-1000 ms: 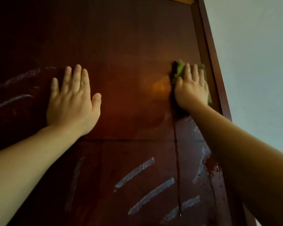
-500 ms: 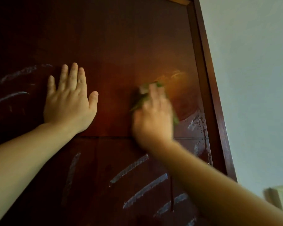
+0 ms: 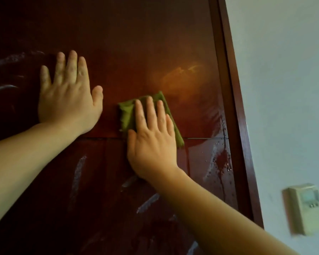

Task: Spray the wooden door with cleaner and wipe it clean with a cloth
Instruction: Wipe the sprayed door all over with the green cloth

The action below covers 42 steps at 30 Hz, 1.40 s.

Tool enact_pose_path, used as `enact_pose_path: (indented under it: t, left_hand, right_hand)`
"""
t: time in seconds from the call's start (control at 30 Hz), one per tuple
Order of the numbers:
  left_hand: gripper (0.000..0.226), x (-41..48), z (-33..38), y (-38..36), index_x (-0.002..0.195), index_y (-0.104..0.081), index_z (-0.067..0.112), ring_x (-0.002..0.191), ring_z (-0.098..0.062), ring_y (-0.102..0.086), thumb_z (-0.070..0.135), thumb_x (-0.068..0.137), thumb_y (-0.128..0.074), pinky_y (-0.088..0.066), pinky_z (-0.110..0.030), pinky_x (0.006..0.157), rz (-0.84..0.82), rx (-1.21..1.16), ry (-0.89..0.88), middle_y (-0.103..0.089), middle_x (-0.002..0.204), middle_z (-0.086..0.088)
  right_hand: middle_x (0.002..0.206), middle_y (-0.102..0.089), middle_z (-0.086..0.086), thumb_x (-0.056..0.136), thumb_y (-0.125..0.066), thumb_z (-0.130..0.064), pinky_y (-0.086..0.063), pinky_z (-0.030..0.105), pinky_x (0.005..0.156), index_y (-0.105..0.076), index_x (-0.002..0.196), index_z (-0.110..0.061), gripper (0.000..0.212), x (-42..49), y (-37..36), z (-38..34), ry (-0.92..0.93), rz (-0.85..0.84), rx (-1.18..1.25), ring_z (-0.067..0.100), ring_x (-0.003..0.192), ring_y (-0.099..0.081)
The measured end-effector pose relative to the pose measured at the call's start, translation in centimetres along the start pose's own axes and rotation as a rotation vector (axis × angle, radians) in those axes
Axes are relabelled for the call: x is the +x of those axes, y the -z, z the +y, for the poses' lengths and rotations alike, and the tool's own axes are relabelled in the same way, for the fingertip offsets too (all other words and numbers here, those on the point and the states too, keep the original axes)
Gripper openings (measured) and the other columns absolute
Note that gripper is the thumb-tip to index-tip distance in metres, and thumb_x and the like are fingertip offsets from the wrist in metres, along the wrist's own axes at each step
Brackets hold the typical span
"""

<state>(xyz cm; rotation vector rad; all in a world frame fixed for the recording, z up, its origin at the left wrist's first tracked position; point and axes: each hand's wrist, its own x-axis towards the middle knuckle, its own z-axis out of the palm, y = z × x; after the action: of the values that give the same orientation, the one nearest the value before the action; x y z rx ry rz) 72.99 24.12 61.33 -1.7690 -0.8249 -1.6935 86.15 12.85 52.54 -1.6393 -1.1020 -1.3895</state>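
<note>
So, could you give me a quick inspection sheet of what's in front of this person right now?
Surface: dark wooden door, wet; droplets near its right edge, pale streaks lower down.
Job's things: green cloth against the door; no spray bottle seen.
Clutter: nothing seen.
Hands: left hand flat on the door; right hand pressing the cloth to the door.
Cables: nothing seen.
Surroundings: pale wall with a small boxy wall unit.

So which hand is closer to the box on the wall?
The right hand. It presses the green cloth on the door, up and left of the wall box. The left hand lies flat farther left.
</note>
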Motion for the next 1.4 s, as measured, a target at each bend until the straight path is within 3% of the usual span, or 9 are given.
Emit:
enact_pose_path:
  t: [0.13,0.4,0.63,0.87,0.97,1.1,1.23,1.3,1.4]
  left_hand:
    - [0.071,0.0,-0.4,0.2,0.158,-0.009,0.007,0.154,-0.027,0.001,0.045,0.100,-0.027,-0.003,-0.053,0.124,-0.009,0.000,-0.006,-0.004,0.167,-0.010]
    - [0.071,-0.1,-0.2,0.3,0.158,-0.009,0.007,0.154,-0.028,0.001,0.044,0.100,-0.027,-0.003,-0.053,0.124,-0.002,-0.001,0.004,-0.003,0.167,-0.011]
    - [0.066,-0.1,-0.8,0.8,0.158,-0.001,0.010,0.154,-0.025,0.007,0.043,0.103,-0.018,0.000,-0.049,0.124,-0.055,0.008,-0.045,0.004,0.167,-0.008]
    - [0.063,0.5,-0.6,1.8,0.158,-0.003,0.012,0.154,-0.021,0.011,0.043,0.104,-0.012,0.006,-0.046,0.124,-0.155,-0.108,-0.013,0.006,0.167,-0.005]
    - [0.059,0.4,-1.2,3.1,0.158,-0.011,0.012,0.154,-0.017,0.006,0.039,0.105,-0.012,0.005,-0.040,0.125,-0.151,-0.441,0.006,-0.002,0.168,-0.002]
    - [0.052,-2.1,-2.4,5.6,0.145,-0.043,0.000,0.148,-0.025,-0.029,0.025,0.101,-0.029,-0.019,-0.027,0.121,0.183,-0.799,-0.085,-0.039,0.155,-0.014]
    - [0.063,-3.2,1.0,5.3,0.148,-0.038,-0.001,0.150,-0.022,-0.024,0.030,0.093,-0.032,-0.013,-0.026,0.123,-0.193,-0.997,-0.026,-0.032,0.159,-0.015]
    - [0.067,-2.2,2.5,4.4,0.156,-0.017,0.004,0.154,-0.019,-0.004,0.035,0.098,-0.029,-0.002,-0.027,0.124,-0.296,-0.871,0.014,-0.010,0.166,-0.009]
    - [0.065,-0.1,2.4,3.2,0.158,0.000,0.009,0.153,-0.019,0.011,0.033,0.105,-0.030,0.005,-0.035,0.125,-0.268,-0.418,0.003,0.008,0.167,-0.003]
  right_hand:
    - [0.167,-0.002,0.002,0.100,-0.029,-0.045,-0.002,0.041,0.122,-0.007,0.159,-0.027,0.065,3.5,1.0,2.5,0.019,-0.013,-0.013,0.023,0.153,0.005]
    - [0.166,0.009,0.005,0.103,-0.022,-0.037,0.002,0.042,0.124,-0.010,0.158,-0.011,0.063,1.9,2.3,8.6,-0.678,0.035,0.046,0.024,0.152,0.011]
    - [0.167,0.000,0.002,0.099,-0.030,-0.045,0.000,0.040,0.122,-0.006,0.159,-0.026,0.067,1.7,-0.5,-4.0,0.169,-0.059,-0.030,0.023,0.153,0.007]
    - [0.166,0.006,0.005,0.100,-0.024,-0.040,-0.001,0.044,0.124,-0.005,0.159,-0.018,0.066,3.0,0.7,1.2,-0.505,0.053,0.040,0.025,0.153,0.009]
    - [0.166,0.007,0.005,0.100,-0.027,-0.042,0.001,0.042,0.122,-0.003,0.159,-0.019,0.068,4.2,-0.4,-5.4,-0.325,0.047,0.081,0.026,0.153,0.010]
    - [0.166,0.011,0.004,0.102,-0.026,-0.050,0.003,0.040,0.122,0.003,0.159,-0.022,0.070,5.6,-0.9,-10.5,0.033,-0.063,0.111,0.025,0.152,0.015]
    - [0.158,-0.031,0.009,0.098,-0.041,-0.032,-0.018,0.035,0.123,-0.033,0.151,-0.012,0.057,6.5,1.7,-8.3,0.164,-0.047,0.668,0.023,0.149,-0.022]
    - [0.151,-0.042,0.000,0.096,-0.051,-0.014,-0.027,0.023,0.117,-0.046,0.144,-0.020,0.049,6.2,2.5,-6.0,0.078,0.071,0.759,0.014,0.144,-0.034]
    - [0.157,-0.037,0.008,0.095,-0.048,-0.009,-0.021,0.034,0.120,-0.041,0.148,-0.011,0.054,6.7,2.1,-4.1,-0.083,0.162,0.365,0.023,0.148,-0.027]
